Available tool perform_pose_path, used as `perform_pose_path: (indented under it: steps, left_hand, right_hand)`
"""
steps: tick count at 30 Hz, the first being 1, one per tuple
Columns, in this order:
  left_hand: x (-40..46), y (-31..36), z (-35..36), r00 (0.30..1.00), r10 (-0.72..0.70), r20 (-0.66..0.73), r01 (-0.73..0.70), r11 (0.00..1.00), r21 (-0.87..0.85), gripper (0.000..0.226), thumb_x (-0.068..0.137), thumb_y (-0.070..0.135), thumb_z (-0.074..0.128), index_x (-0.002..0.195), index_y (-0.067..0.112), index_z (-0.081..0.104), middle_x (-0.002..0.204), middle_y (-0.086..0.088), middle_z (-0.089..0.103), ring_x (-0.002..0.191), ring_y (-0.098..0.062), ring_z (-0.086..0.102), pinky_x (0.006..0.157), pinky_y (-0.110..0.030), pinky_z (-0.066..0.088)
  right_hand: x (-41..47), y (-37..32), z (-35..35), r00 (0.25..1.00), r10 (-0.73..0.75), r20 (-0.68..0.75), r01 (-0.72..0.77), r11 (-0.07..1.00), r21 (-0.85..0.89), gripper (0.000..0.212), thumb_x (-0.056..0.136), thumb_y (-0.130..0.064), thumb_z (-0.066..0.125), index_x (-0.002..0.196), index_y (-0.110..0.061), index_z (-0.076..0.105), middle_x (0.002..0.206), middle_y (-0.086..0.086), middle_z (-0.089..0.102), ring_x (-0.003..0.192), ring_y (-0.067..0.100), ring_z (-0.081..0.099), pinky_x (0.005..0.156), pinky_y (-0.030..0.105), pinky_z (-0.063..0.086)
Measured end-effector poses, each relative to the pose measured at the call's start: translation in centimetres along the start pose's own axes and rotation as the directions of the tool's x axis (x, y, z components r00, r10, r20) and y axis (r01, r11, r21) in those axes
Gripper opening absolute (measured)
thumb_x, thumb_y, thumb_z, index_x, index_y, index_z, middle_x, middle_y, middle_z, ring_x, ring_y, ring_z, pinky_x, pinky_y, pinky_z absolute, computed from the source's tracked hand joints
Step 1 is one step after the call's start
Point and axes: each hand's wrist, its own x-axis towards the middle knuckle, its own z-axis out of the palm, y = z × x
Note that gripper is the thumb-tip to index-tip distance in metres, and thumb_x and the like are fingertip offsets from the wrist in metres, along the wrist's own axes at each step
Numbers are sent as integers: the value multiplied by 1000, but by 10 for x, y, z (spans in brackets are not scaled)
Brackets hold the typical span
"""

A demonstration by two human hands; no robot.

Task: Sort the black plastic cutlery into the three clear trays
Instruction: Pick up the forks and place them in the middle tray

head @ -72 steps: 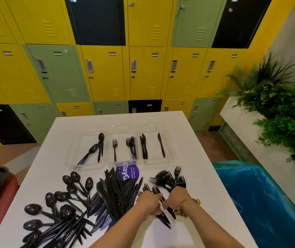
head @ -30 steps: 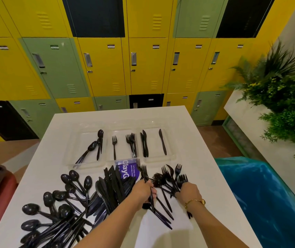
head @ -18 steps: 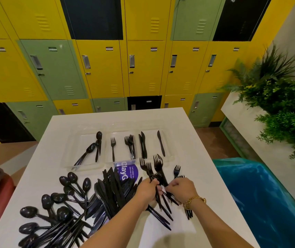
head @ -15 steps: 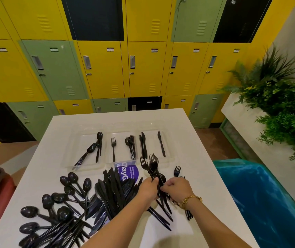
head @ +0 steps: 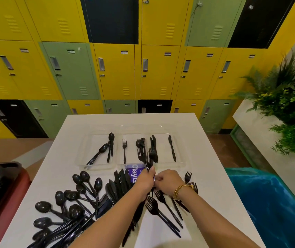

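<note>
Three clear trays sit side by side on the white table (head: 205, 158): the left tray (head: 87, 154) holds spoons, the middle tray (head: 130, 138) holds forks, the right tray (head: 180, 149) holds knives. My left hand (head: 144, 181) grips a bunch of black forks (head: 147, 158) whose tines point up over the middle tray's front edge. My right hand (head: 168, 181) touches the left hand and pinches the fork handles. Loose forks (head: 162, 210) lie below my hands. A heap of knives (head: 116, 187) and a pile of spoons (head: 71, 201) lie to the left.
A purple label (head: 134, 171) lies in front of the middle tray. A dark red bin (head: 1, 190) stands at the left of the table, a blue plastic-lined bin (head: 272, 204) at the right. Coloured lockers fill the wall behind, plants stand at the right.
Both hands gathered forks from the loose pile, lifted the bunch and carried it forward toward the middle tray. Fewer forks remain fanned out on the right.
</note>
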Motion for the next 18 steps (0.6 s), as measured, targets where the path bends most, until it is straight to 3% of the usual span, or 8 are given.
perform_pose_path:
  steps: [2, 4, 6, 9, 11, 13, 15, 18]
  left_hand:
    - [7, 14, -12, 999, 31, -43, -30, 999, 19, 45, 102, 36, 30, 119, 1, 50, 101, -13, 63, 86, -22, 60, 79, -34, 49]
    - [21, 27, -26, 996, 32, -81, -31, 999, 10, 43, 102, 33, 30, 112, -2, 52, 79, -8, 59, 61, -17, 53, 64, -33, 47]
    - [36, 40, -40, 988, 44, -146, -34, 997, 70, 43, 101, 34, 31, 111, -2, 53, 88, -14, 63, 63, -20, 52, 63, -32, 45]
    - [63, 53, -57, 979, 40, -198, -16, 993, 120, 50, 99, 35, 37, 121, -6, 54, 121, -27, 60, 85, -31, 58, 79, -39, 50]
    - [74, 61, -63, 981, 17, -195, 12, 989, 150, 48, 99, 31, 38, 123, -8, 53, 122, -27, 60, 71, -27, 55, 68, -35, 50]
    - [80, 69, -65, 986, -7, -166, 39, 980, 195, 46, 100, 27, 38, 126, -8, 51, 100, -23, 66, 54, -18, 46, 50, -26, 42]
    - [92, 72, -66, 989, -28, -144, 65, 963, 260, 44, 100, 23, 37, 129, -7, 50, 69, -7, 51, 52, -13, 42, 46, -24, 38]
    - [103, 76, -62, 989, -31, -144, 86, 917, 391, 38, 100, 17, 37, 128, -5, 51, 68, -4, 49, 56, -15, 48, 53, -26, 44]
  right_hand:
    - [3, -4, -5, 1000, -25, -6, 25, 999, 23, 24, 88, -27, 59, 65, -23, 62, 75, 4, 62, 76, 17, 57, 65, 20, 44]
    - [8, -6, -11, 999, -31, -26, 32, 999, 33, 19, 89, -29, 61, 94, -16, 73, 99, 4, 68, 95, 17, 61, 85, 24, 49]
    - [13, -5, -15, 999, -12, -47, 14, 999, 34, 25, 89, -30, 61, 105, -13, 70, 112, 3, 67, 104, 15, 60, 94, 27, 47]
    - [23, 1, -21, 997, 23, -67, -21, 999, 35, 26, 89, -30, 61, 107, -13, 69, 116, 2, 66, 108, 15, 59, 94, 25, 45]
    - [27, 6, -23, 996, 39, -81, -36, 999, 41, 25, 89, -30, 61, 107, -14, 69, 115, 2, 66, 104, 14, 59, 93, 24, 44]
    - [30, 13, -25, 995, 55, -87, -51, 997, 49, 25, 89, -30, 61, 107, -14, 69, 113, 2, 66, 94, 11, 56, 89, 22, 44]
    - [33, 20, -27, 994, 60, -87, -56, 997, 47, 24, 89, -29, 60, 107, -14, 69, 112, 1, 67, 90, 8, 53, 85, 19, 42]
    - [37, 33, -28, 994, 74, -81, -69, 996, 55, 22, 89, -28, 60, 103, -15, 70, 106, -2, 67, 90, 6, 53, 81, 14, 39]
